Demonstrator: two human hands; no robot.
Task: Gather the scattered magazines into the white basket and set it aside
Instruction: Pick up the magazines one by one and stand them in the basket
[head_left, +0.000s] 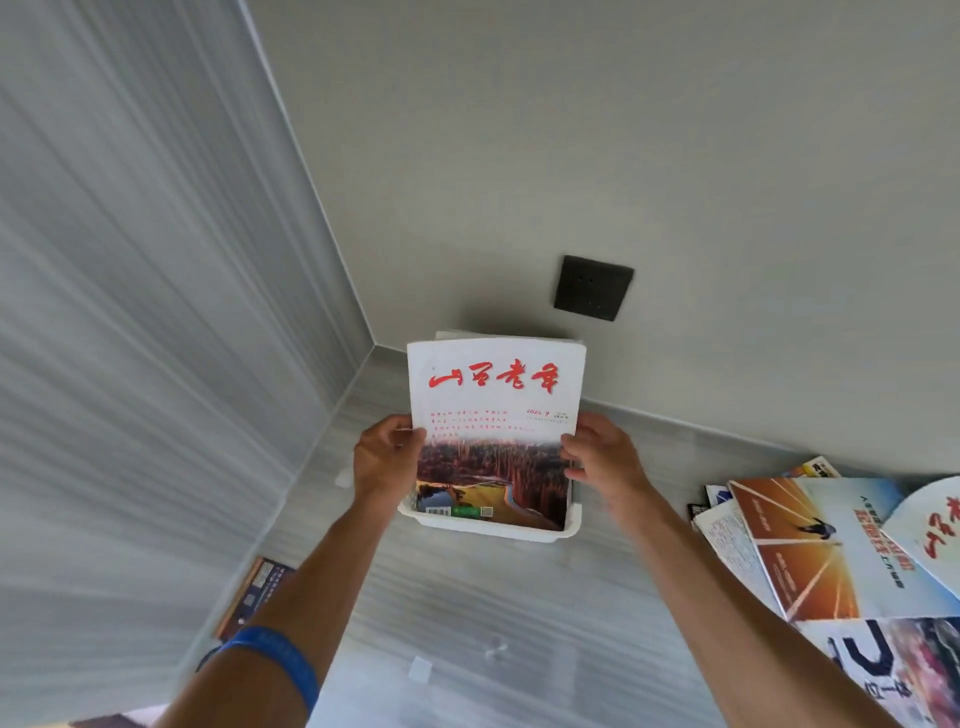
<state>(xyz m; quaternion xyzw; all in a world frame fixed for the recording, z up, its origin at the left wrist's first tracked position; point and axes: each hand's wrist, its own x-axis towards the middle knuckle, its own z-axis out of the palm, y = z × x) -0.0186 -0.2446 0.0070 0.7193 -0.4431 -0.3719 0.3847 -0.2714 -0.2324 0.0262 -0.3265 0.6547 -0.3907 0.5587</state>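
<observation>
A white basket (488, 530) sits on the grey floor near the room's corner. A magazine (496, 410) with a white cover, red brush lettering and an orange landscape photo stands upright in it, with more magazines behind it. My left hand (387, 457) grips its left edge and my right hand (602, 457) grips its right edge. Several scattered magazines (831, 551) lie overlapped on the floor at the right. One dark magazine (254, 597) lies at the lower left by the wall.
A striped grey wall runs along the left and a plain wall stands behind the basket, with a dark socket plate (592, 287) just above it. Grey floor stretches between my arms toward the front.
</observation>
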